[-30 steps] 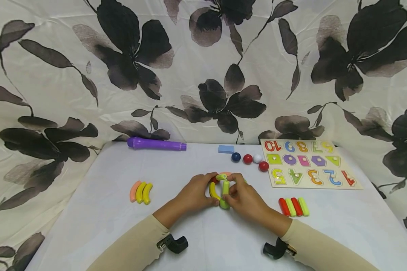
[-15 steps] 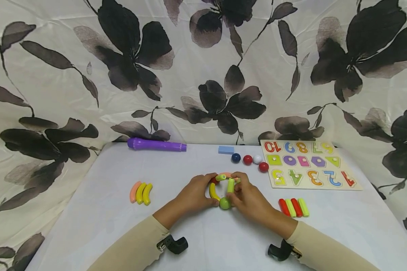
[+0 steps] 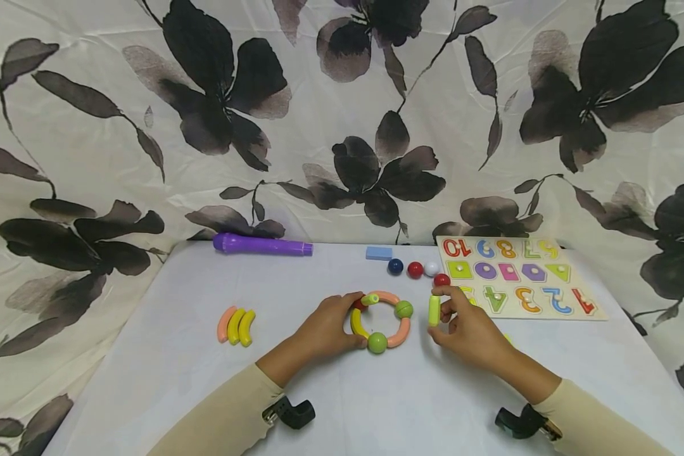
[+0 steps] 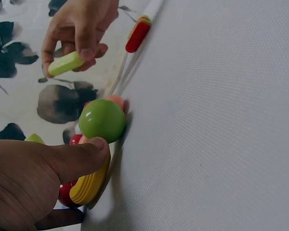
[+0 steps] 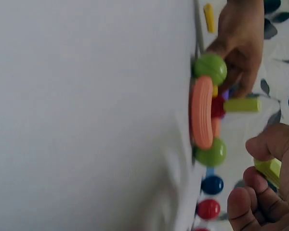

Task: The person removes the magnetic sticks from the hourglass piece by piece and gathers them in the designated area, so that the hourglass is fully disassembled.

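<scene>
A ring of curved sticks and balls lies on the table in the head view: a yellow curved stick (image 3: 358,323), salmon curved sticks (image 3: 400,332), green balls (image 3: 377,342) and a red ball partly behind fingers. From the red ball a light green rod (image 5: 243,105) stands up. My left hand (image 3: 323,328) holds the ring's left side, thumb at the near green ball (image 4: 102,120), fingers by the red ball. Right of the ring, my right hand (image 3: 473,332) pinches another light green rod (image 3: 434,310) upright between thumb and fingertips, clear of the ring.
Loose curved sticks (image 3: 235,325) lie at left. A purple microphone-shaped toy (image 3: 262,244), a blue block (image 3: 379,253) and several balls (image 3: 415,270) sit at the back. A number puzzle board (image 3: 524,278) is at back right. My right arm mostly hides the red and green rods.
My right hand has moved right, away from the ring, carrying the light green rod. The ring's right side has come into view. My left hand has stayed at the ring.
</scene>
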### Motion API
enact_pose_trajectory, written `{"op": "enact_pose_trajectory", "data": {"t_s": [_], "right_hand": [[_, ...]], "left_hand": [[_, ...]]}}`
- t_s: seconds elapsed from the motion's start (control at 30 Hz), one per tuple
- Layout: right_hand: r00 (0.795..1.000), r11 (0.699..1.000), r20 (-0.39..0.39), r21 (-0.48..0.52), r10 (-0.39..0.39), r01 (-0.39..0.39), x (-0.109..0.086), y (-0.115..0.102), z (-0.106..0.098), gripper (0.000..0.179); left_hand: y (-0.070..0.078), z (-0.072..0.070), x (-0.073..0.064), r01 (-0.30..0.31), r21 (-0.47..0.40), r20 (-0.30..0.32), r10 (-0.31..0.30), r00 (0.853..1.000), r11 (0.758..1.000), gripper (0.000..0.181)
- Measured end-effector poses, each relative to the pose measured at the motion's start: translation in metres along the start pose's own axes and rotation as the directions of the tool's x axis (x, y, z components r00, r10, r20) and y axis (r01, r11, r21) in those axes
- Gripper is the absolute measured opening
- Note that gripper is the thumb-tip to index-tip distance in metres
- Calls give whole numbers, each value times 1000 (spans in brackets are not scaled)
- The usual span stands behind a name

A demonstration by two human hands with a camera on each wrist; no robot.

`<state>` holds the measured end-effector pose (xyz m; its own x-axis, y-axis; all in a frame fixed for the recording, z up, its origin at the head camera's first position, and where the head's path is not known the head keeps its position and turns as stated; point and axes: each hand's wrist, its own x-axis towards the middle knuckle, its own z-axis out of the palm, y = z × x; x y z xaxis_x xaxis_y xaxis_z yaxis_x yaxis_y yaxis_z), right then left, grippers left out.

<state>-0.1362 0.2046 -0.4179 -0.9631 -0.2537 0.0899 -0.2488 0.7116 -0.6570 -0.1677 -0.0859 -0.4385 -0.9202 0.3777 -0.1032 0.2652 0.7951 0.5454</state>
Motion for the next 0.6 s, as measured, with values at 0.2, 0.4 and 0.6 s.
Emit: {"op": "enact_pose_trajectory", "data": {"t_s": [0.2, 0.4, 0.6], "right_hand": [[999, 996, 4, -73, 49, -49, -10, 20, -27, 69], [996, 986, 23, -150, 80, -76, -20, 38, -55, 72], [992, 981, 87, -182, 91, -74, -31, 61, -78, 72]], "left_hand": [[0, 0, -1, 1, 2, 0, -1, 1000, 1000, 90], [-1, 0, -1, 6, -1, 1, -6, 1000, 1000, 90], [-1, -1, -2, -4, -20, -2, 4, 1000, 1000, 89]]}}
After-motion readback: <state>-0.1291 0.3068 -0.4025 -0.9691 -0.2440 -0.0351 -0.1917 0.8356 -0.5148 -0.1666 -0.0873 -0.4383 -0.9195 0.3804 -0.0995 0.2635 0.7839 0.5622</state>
